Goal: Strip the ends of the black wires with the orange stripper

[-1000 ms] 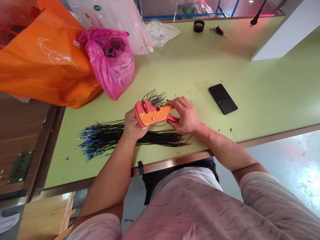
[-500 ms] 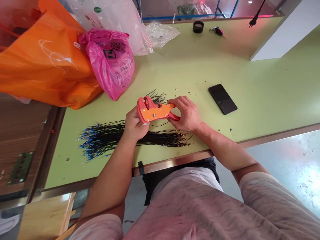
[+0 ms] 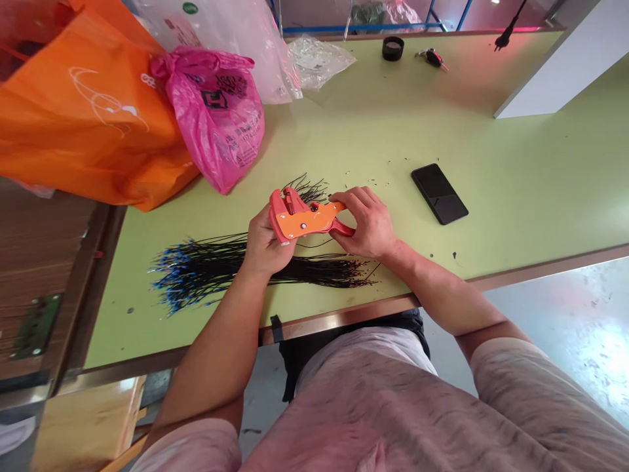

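Observation:
My right hand [image 3: 369, 221] is closed round the handles of an orange and red wire stripper [image 3: 309, 221], whose jaw end points left. My left hand [image 3: 268, 244] is against the jaw end, its fingers mostly hidden behind the tool; what they pinch cannot be made out. One thin black wire curves just below the stripper, between my hands. Under my left hand lies a thick bundle of black wires [image 3: 319, 270], with blue tips [image 3: 174, 272] at the left and bare coppery ends at the right. Behind the stripper, more black wires [image 3: 310, 190] fan out on the table.
A black phone [image 3: 439, 194] lies to the right on the green table [image 3: 344, 141]. Orange [image 3: 113, 131] and pink [image 3: 223, 118] bags stand at the back left, beside clear plastic. A black ring-shaped cap [image 3: 392, 48], keys [image 3: 432, 58] and a white panel [image 3: 550, 72] are further back.
The view has shifted very slightly. Both hands and the wire stripper keep the same pose.

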